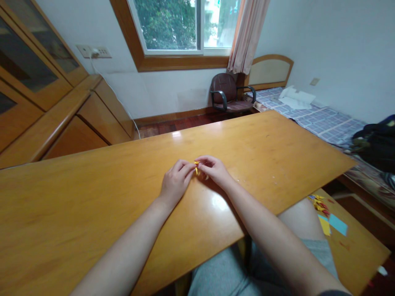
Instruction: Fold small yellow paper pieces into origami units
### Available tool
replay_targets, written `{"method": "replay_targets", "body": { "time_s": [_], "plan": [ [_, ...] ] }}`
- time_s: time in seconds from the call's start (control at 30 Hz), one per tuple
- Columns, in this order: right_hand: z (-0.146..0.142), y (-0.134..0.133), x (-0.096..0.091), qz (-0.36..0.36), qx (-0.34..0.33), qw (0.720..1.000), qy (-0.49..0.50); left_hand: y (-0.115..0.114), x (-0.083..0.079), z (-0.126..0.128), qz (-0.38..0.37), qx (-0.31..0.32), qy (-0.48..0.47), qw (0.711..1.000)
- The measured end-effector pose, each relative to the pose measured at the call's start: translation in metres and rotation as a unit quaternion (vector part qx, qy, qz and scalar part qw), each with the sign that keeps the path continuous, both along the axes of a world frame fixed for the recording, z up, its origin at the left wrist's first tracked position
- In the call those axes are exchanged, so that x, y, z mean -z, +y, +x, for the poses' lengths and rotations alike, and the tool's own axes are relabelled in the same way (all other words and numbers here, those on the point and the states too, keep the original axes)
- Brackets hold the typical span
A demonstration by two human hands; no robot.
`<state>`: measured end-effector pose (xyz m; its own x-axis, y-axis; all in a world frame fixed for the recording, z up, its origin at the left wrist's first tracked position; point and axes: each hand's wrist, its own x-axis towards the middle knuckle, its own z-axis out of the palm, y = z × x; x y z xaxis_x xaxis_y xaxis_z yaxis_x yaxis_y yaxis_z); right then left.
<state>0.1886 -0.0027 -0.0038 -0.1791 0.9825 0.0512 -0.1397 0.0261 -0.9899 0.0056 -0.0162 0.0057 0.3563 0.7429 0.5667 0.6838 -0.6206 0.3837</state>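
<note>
A small yellow piece of folded paper (196, 167) is pinched between my two hands, above the middle of the wooden table. From its left side my left hand (178, 177) grips it with thumb and forefinger, the other fingers curled. Opposite, my right hand (212, 169) is closed on its right edge with the fingertips. The fingers cover most of the paper, so its exact folded shape is hard to make out. Both forearms reach across the near edge of the table (101, 193).
A lower wooden surface (361, 250) at the right bears several small yellow and red folded papers (321, 205), a blue sheet (338, 224) and a yellow sheet (324, 225). A brown armchair (226, 92) and a bed (324, 121) stand beyond the table; cabinets (92, 115) line the left.
</note>
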Motion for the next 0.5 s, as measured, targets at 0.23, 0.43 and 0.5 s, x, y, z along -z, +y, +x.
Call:
{"method": "replay_targets", "body": {
  "time_s": [0.23, 0.43, 0.5],
  "plan": [
    [-0.0008, 0.0014, 0.002, 0.008, -0.005, 1.0, -0.006, -0.0018, -0.0021, 0.0013, 0.022, -0.007, 0.02, 1.0],
    [-0.0022, -0.0002, 0.001, 0.0, -0.01, 1.0, -0.01, 0.0002, -0.0024, 0.004, -0.008, 0.015, -0.047, 0.999],
    [-0.003, -0.0018, -0.0007, 0.001, -0.006, 1.0, -0.012, 0.0011, -0.0021, 0.0042, -0.018, 0.032, -0.07, 0.997]
  ]
}}
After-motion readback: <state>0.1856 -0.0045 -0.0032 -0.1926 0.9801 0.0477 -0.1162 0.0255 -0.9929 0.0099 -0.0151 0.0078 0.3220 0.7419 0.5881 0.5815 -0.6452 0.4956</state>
